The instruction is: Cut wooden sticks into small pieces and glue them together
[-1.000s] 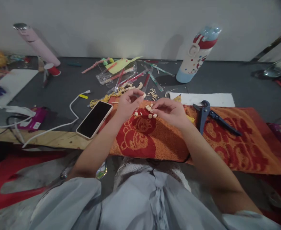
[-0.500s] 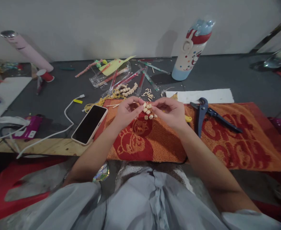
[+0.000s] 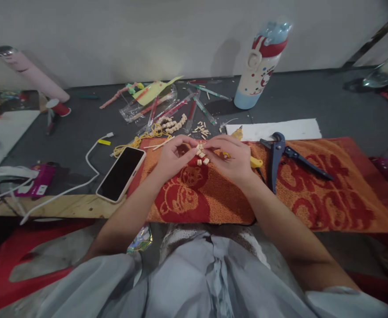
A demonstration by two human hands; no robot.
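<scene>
My left hand (image 3: 177,158) and my right hand (image 3: 232,160) meet over an orange and red towel (image 3: 230,205). Thumb and fingers of both are pinched around a small cluster of pale wooden stick pieces (image 3: 200,149); the fingers hide part of it. Just below the fingertips, short wooden pieces (image 3: 202,162) show, and I cannot tell whether they join the cluster. A yellow-handled tool (image 3: 256,162) lies partly behind my right hand. Farther right on the towel rests a dark blue cutter (image 3: 276,161) with its handles spread.
Behind my hands lie curved wooden strips (image 3: 176,125), cut stick bits (image 3: 201,130), yellow cord (image 3: 130,145) and wrapped pens (image 3: 205,110). A phone (image 3: 121,174) is at left, near a white cable (image 3: 92,165). A bottle (image 3: 258,73) stands at the back, beyond a white strip (image 3: 280,129).
My right hand has shifted slightly left and its fingers have closed in nearer to my left fingertips, covering more of the wooden cluster. The whole view has moved slightly.
</scene>
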